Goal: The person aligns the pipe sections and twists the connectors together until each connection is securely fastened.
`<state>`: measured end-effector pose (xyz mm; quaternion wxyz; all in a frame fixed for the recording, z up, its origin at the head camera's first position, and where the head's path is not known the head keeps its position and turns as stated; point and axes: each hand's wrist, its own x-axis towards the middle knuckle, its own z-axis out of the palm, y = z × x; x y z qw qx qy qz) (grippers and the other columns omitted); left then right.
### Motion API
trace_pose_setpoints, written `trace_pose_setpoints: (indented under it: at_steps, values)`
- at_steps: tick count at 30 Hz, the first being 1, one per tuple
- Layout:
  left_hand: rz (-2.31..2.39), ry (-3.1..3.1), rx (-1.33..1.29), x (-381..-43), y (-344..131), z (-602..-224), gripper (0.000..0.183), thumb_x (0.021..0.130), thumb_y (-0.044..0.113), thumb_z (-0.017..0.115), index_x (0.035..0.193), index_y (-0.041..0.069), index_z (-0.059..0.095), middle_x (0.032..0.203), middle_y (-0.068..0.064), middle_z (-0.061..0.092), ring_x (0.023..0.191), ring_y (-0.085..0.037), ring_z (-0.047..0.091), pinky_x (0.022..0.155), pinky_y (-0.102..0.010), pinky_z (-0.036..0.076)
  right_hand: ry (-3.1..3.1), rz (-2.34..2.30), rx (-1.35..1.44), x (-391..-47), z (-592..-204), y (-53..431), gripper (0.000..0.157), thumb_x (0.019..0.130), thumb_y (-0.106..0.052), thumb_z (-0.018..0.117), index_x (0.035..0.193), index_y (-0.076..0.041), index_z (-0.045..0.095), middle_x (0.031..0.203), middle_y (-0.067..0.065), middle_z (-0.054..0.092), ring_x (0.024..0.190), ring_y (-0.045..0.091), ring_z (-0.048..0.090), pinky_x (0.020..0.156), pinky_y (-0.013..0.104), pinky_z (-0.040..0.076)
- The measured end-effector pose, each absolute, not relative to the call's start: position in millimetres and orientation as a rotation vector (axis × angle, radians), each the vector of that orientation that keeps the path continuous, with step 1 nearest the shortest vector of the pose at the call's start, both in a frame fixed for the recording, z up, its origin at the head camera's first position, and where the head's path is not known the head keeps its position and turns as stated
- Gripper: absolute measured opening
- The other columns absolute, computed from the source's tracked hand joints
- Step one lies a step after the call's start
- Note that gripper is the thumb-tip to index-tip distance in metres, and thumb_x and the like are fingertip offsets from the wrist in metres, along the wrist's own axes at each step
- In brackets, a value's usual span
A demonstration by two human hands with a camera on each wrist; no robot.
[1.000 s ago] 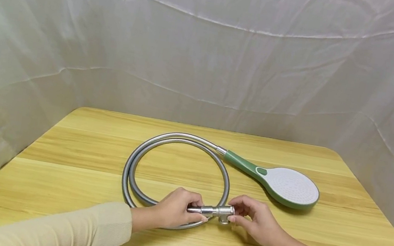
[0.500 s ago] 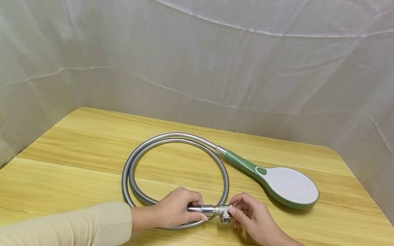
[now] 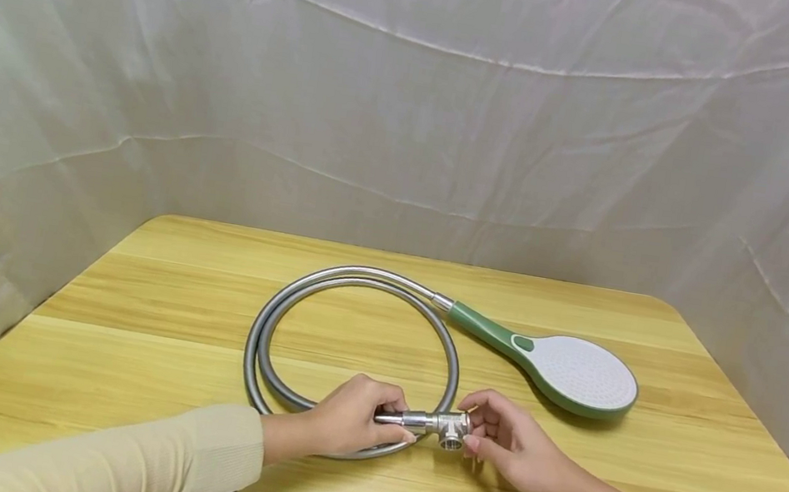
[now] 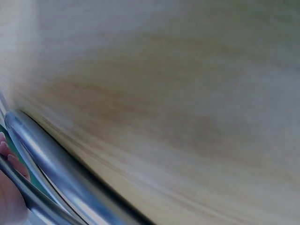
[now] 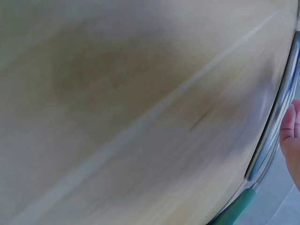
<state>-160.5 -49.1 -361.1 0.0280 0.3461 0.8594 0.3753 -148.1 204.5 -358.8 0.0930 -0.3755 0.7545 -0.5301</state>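
Observation:
My left hand point(image 3: 355, 417) grips the chrome end nut point(image 3: 413, 421) of a grey shower hose point(image 3: 254, 344), with the thumb below and fingers over the top. A chrome tee fitting point(image 3: 451, 426) sits at the end of that nut, its side outlet facing down and toward me. At the fitting's right end, my right hand point(image 3: 518, 444) holds it between thumb and index finger; the other fingers are curled behind and partly hidden. The wrist views catch only parts of the hose point(image 4: 61, 164) and fingers point(image 5: 289, 124) at their edges.
The hose lies in loops on the wooden table point(image 3: 156, 381) and runs to a green shower head point(image 3: 489, 327) with a white face, lying at the right. A pale curtain point(image 3: 413, 114) hangs behind and beside the table.
The right thumb moved up over the tee fitting, then back down to its lower right edge. The fitting's outlet has turned from downward to more toward me. The left hand stayed put.

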Motion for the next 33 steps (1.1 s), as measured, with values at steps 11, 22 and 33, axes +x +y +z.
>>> trace_pose_setpoints:
  at_steps: [11, 22, 33]
  values:
    - [1.167, 2.643, 1.085, -160.9, -49.3, -362.2, 0.017, 0.080, 0.023, 0.073, 0.081, 0.008, 0.066, 0.067, 0.002, 0.064, 0.050, 0.006, 0.038, 0.046, -0.012, 0.033, 2.300, -1.545, -1.207, -150.1, -363.7, 206.3, 0.018, 0.092, 0.001, 0.050, 0.109, 0.007, 0.048, 0.088, 0.018, 0.061, 0.072, 0.018, 0.062, 0.062, 0.029, 0.053]
    - [1.153, 2.670, 1.096, -161.0, -49.3, -363.4, 0.017, 0.080, 0.025, 0.073, 0.080, 0.009, 0.066, 0.067, 0.003, 0.064, 0.052, 0.006, 0.039, 0.047, -0.012, 0.034, 2.302, -1.562, -0.961, -147.7, -362.2, 202.1, 0.023, 0.096, -0.007, 0.046, 0.106, 0.014, 0.050, 0.081, 0.026, 0.059, 0.066, 0.010, 0.062, 0.059, 0.031, 0.054]
    - [1.188, 2.646, 1.079, -161.4, -49.8, -363.3, 0.019, 0.080, 0.027, 0.073, 0.079, 0.009, 0.066, 0.066, 0.004, 0.063, 0.052, 0.005, 0.040, 0.047, -0.013, 0.035, 2.217, -1.582, -1.005, -147.6, -361.9, 204.0, 0.036, 0.093, -0.003, 0.051, 0.121, 0.017, 0.041, 0.088, 0.031, 0.058, 0.073, 0.012, 0.065, 0.066, 0.031, 0.055]
